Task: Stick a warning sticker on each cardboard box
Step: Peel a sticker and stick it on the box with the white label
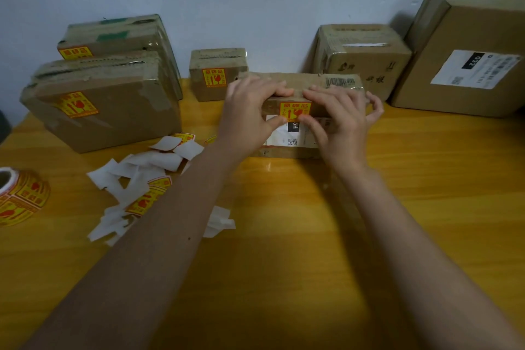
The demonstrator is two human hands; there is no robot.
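Note:
A flat cardboard box stands on edge at the table's middle, its near face toward me. A yellow warning sticker lies on that face above a white shipping label. My left hand grips the box's left end, thumb at the sticker's lower left corner. My right hand grips the right part, thumb at the sticker's lower right. Three boxes on the left carry stickers: a large front one, one behind it, and a small one.
Two boxes without yellow stickers stand at the back right against the wall. A sticker roll lies at the left edge. Torn white backing papers and loose stickers litter the wooden table left of my forearm.

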